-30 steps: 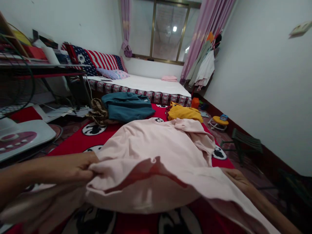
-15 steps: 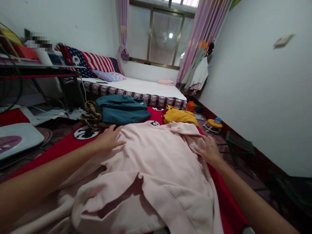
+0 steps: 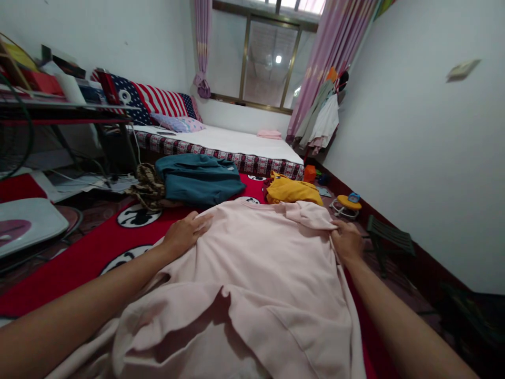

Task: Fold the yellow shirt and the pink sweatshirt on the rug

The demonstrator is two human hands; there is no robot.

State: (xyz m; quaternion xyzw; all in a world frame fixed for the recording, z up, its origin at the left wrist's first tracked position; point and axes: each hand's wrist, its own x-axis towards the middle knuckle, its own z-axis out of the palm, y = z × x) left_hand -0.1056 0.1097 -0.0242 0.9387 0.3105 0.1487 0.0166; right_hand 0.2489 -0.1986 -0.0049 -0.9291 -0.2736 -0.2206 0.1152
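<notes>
A pale pink long-sleeved sweatshirt (image 3: 260, 252) lies spread over a red cloth (image 3: 74, 252) with black-and-white round prints. Its neckline points away from me, and the lower part is rumpled near my body. My left hand (image 3: 185, 234) is closed on the sweatshirt's left shoulder edge. At the right side, my right hand (image 3: 347, 239) pinches the sweatshirt's edge near the right shoulder, where a sleeve lies folded inward. Beyond the neckline sit a folded teal garment (image 3: 199, 179) and a folded yellow garment (image 3: 294, 188).
A brown patterned cloth (image 3: 148, 187) lies left of the teal garment. Behind stands a bed (image 3: 236, 142) with a white top. A cluttered desk (image 3: 106, 113) and a white chair seat (image 3: 31, 221) are on the left. Low stools (image 3: 389, 237) stand along the right wall.
My left hand has closed on the left shoulder edge, and the left sleeve has been drawn inward, baring more red cloth. My right hand has gripped the right edge and shifted slightly outward.
</notes>
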